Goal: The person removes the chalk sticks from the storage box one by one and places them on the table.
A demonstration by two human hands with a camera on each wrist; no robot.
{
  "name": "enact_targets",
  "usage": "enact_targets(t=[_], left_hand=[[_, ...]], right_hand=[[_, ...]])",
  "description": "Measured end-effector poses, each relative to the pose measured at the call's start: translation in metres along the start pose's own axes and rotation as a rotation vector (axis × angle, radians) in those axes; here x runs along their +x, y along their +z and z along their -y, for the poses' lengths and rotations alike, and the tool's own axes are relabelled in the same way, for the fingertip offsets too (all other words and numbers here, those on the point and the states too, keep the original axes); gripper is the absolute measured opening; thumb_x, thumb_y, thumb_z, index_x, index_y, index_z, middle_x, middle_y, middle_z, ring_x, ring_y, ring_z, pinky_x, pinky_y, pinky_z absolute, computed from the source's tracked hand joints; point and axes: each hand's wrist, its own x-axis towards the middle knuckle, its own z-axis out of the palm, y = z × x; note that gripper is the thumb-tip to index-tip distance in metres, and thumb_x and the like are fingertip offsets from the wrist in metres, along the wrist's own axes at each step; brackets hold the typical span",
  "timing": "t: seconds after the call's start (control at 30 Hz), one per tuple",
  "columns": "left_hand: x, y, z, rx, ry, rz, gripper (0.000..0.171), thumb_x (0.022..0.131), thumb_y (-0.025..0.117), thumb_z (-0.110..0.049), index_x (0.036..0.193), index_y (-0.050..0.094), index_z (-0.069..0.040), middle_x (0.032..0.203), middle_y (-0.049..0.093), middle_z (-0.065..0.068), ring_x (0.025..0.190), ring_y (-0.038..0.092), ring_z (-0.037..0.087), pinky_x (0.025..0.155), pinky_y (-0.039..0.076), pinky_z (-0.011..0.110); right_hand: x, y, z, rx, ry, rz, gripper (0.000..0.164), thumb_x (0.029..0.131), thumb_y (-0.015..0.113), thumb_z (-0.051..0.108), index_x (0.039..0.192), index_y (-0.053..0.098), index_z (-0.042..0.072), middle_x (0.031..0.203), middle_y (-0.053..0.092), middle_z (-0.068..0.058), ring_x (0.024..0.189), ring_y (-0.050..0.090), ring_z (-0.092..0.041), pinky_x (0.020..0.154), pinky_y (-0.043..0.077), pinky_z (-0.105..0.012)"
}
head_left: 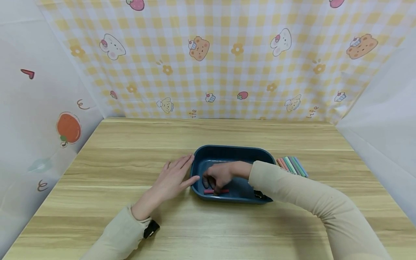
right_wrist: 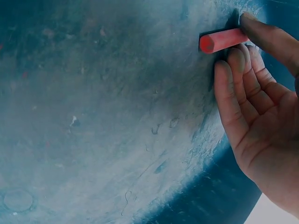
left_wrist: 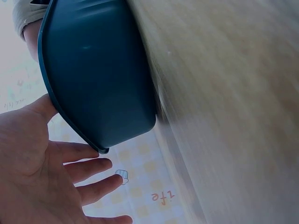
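A dark blue rectangular tub [head_left: 240,199] with rounded corners stands on the table. Inside it, a red chalk stick [right_wrist: 219,40] lies on the floor near the front left. My right hand [head_left: 221,176] reaches down into the tub and pinches this stick between thumb and fingertips; the fingers hide its middle in the head view. At the tub's left end, my left hand [head_left: 175,177] has its fingers extended, with thumb and index finger touching the rim. The left wrist view shows that hand [left_wrist: 51,163] beside the tub's outer wall [left_wrist: 98,70].
Right of the tub, several chalk sticks [head_left: 292,166] in orange, white, green, purple and blue lie side by side on the wooden table [head_left: 130,162]. A yellow checked cloth [head_left: 221,72] hangs behind the table, with white sheets at both sides.
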Motion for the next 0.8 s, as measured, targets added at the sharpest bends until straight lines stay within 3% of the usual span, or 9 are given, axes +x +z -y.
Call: enact_targets(t=[0.4, 0.8], left_hand=[[-0.001, 0.000, 0.000, -0.002, -0.005, 0.006, 0.065, 0.088, 0.046, -0.046, 0.136, 0.034, -0.004, 0.137, 0.034, 0.012, 0.124, 0.029, 0.029, 0.093, 0.020, 0.058], [0.000, -0.001, 0.000, -0.011, -0.017, 0.015, 0.065, 0.088, 0.047, -0.046, 0.136, 0.034, -0.004, 0.137, 0.034, 0.012, 0.124, 0.029, 0.029, 0.093, 0.019, 0.058]], right_hand=[[-0.002, -0.003, -0.005, 0.089, -0.013, -0.014, 0.018, 0.077, 0.067, 0.010, 0.092, 0.057, 0.013, 0.077, 0.058, 0.003, 0.067, 0.055, -0.011, 0.060, 0.044, -0.024], [-0.012, -0.016, -0.015, 0.109, -0.039, -0.108, 0.014, 0.080, 0.064, 0.008, 0.092, 0.058, 0.014, 0.077, 0.059, 0.003, 0.069, 0.054, -0.010, 0.063, 0.044, -0.024]])
